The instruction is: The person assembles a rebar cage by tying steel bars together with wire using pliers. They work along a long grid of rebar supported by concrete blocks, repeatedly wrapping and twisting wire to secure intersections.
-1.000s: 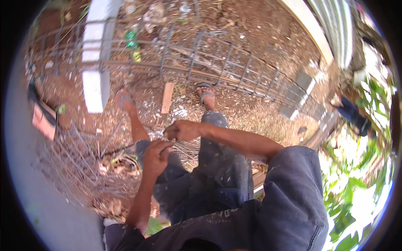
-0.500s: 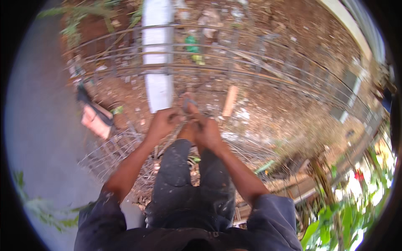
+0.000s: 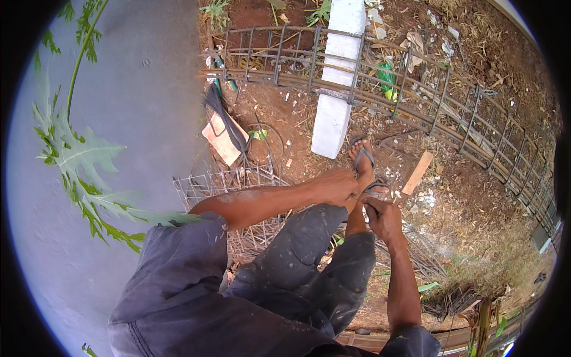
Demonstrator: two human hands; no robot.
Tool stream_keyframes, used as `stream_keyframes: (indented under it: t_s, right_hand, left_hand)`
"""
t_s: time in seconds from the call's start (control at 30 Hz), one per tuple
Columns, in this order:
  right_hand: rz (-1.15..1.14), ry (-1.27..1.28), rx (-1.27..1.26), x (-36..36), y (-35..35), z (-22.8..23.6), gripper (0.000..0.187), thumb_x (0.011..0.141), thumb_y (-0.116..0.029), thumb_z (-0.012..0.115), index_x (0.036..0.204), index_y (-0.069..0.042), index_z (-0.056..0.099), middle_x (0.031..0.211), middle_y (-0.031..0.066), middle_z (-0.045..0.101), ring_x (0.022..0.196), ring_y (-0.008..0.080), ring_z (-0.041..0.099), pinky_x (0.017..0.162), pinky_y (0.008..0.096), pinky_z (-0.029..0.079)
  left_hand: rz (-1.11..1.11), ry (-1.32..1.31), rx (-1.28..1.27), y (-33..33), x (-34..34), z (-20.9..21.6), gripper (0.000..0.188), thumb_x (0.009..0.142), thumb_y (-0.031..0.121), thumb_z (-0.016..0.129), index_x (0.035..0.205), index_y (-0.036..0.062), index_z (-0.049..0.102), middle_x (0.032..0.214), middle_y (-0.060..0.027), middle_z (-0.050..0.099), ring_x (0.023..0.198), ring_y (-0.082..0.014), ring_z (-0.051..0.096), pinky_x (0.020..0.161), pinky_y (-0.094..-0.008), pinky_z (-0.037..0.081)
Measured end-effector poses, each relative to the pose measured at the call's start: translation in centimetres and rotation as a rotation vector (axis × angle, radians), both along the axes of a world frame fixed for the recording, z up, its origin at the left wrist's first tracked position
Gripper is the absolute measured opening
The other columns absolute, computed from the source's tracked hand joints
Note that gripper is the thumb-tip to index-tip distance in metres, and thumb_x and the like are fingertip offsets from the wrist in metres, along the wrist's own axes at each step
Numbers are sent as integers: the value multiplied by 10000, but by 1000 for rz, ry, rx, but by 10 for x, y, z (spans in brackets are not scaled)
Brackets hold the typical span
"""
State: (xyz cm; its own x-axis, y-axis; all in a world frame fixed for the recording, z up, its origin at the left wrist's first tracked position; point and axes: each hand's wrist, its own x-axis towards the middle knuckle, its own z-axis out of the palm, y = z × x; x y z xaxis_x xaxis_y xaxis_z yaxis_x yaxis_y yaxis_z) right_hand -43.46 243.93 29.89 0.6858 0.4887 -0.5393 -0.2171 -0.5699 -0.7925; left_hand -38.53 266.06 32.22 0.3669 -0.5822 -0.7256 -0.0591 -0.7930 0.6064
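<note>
A step forward could be snagging a sandal (image 3: 364, 157) on the rebar cage (image 3: 400, 89), which is arching from ten to three o'clock of the hands. Left hand (image 3: 336, 186) and right hand (image 3: 385, 220) are showing bent fingers; each grip's closure and contents I cannot tell. Wire mesh (image 3: 256, 235) is bordering eight; earth (image 3: 455, 169) is giving room at two.

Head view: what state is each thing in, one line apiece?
Left hand, back toward camera, grip hidden
Right hand, fingers curled, contents unclear
Rebar cage, assembled, crossing over the white post
Wood strip, flat on the ground
Sandals, worn on both feet
Pale board, dark bundle lying across it
</note>
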Motion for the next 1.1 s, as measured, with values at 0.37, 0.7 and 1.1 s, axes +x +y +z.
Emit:
stream_keyframes:
  t_s: [0.37, 0.7, 1.1]
  right_hand:
    - [149, -122, -23, 5, 14, 9, 266, 837, -174, 603, 1069, -111, 718, 764, 206, 678, 727, 388, 668, 711, 484, 520]
    - [-1, -105, -46, -9, 18, 8, 259, 883, -132, 591, 1111, -78, 702, 657, 205, 625, 584, 336, 629, 584, 417, 480]
    - [-309, 130, -31, 20, 47, -90, 249, 894, -102, 593, 1119, -76, 698, 802, 209, 687, 629, 269, 661, 644, 369, 512]
  left_hand:
    - [439, -326, -11, 28, -51, 2, 103, 674, 59, 637, 772, 34, 655, 779, -157, 654, 800, -388, 621, 708, -487, 455]
    - [345, -256, 56, 29, -37, -11, 129, 733, 147, 689, 776, 28, 664, 800, -142, 664, 798, -346, 640, 704, -483, 468]
    - [843, -1069, 122, 206, 84, -158, 175, 904, 139, 609, 989, 12, 694, 1019, -188, 659, 971, -361, 622, 878, -438, 478]
